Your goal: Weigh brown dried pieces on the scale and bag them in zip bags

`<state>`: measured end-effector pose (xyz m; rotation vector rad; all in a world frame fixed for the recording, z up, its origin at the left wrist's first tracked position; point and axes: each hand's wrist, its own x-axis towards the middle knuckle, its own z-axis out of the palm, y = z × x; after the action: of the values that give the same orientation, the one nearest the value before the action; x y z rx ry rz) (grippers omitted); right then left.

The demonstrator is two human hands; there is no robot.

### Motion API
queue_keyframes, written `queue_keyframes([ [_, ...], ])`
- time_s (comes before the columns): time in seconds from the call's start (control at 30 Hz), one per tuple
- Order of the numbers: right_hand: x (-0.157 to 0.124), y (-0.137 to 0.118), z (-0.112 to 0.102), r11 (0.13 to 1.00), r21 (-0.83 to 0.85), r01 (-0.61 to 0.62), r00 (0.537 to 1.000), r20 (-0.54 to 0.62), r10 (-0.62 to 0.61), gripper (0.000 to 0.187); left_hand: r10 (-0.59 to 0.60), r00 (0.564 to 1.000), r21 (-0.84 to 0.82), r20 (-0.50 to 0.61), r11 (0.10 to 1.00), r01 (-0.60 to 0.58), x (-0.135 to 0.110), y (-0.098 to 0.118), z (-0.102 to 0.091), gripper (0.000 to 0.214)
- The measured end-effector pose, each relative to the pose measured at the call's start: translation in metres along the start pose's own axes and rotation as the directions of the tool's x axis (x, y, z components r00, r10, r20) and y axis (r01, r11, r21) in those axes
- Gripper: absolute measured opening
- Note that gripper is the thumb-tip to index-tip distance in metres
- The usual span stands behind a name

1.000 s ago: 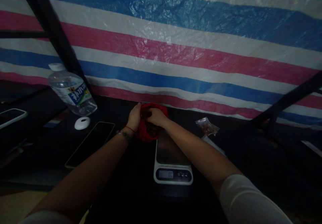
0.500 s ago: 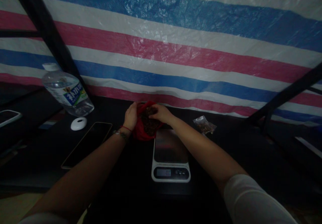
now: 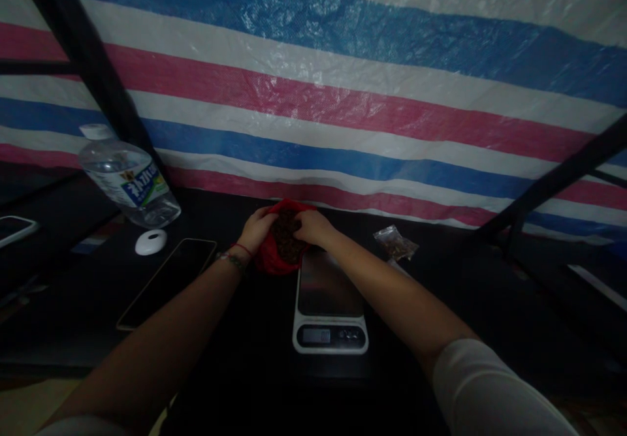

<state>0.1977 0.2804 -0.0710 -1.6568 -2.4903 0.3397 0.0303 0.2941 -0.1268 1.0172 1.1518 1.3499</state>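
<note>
A red bag (image 3: pixel 274 256) stands with its mouth spread, full of small dark-brown pieces (image 3: pixel 289 237). My left hand (image 3: pixel 257 228) is closed on the bag's left rim. At the right side of the mouth, my right hand (image 3: pixel 316 228) has its fingers bent in over the brown pieces. Whether those fingertips pinch the rim or some pieces is too dark to tell. Just in front of the bag lies a white kitchen scale (image 3: pixel 330 292), its plate bare and its display lit, partly below my right forearm.
Right of my right forearm lies a small clear bag of brown bits (image 3: pixel 396 243). To the left are a phone (image 3: pixel 169 282), a white rounded case (image 3: pixel 151 242) and a large plastic bottle (image 3: pixel 132 178). Behind the black table (image 3: pixel 235 351) hangs a striped plastic sheet (image 3: pixel 343 103).
My right hand has drawn back slightly from the middle of the pieces toward the bag's right side. The bag's mouth is spread wider, and my left hand has turned on its rim.
</note>
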Motion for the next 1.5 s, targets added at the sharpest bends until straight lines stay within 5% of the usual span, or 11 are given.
queue_keyframes([
  [0.17,0.011,-0.012,0.011,0.998,-0.059,-0.012,1.0,0.005,0.012,0.02,-0.014,1.0,-0.005,0.002,1.0,0.014,0.0,0.0,0.003,0.024],
  [0.37,0.02,-0.022,0.01,0.996,0.072,0.053,0.998,-0.038,-0.05,0.02,0.069,0.996,0.045,-0.056,0.997,-0.066,-0.003,0.011,0.005,0.015],
  [0.7,0.021,-0.024,0.021,0.938,0.339,0.063,0.995,-0.098,-0.031,0.016,0.172,0.985,0.123,0.012,0.977,-0.172,-0.012,0.02,0.009,0.022],
  [0.87,0.018,-0.023,0.023,0.93,0.352,0.103,0.989,-0.14,-0.056,0.019,0.179,0.984,0.161,-0.021,0.972,-0.173,-0.01,0.019,0.01,0.03],
  [1.03,0.02,-0.023,0.024,0.923,0.383,0.019,0.986,-0.158,0.045,0.017,0.182,0.983,0.171,-0.031,0.97,-0.174,-0.01,0.017,0.01,0.039],
  [1.5,0.026,-0.015,0.035,0.813,0.557,0.168,0.977,-0.202,-0.064,0.025,0.159,0.985,0.226,-0.059,0.964,-0.142,0.0,0.005,0.004,0.051],
])
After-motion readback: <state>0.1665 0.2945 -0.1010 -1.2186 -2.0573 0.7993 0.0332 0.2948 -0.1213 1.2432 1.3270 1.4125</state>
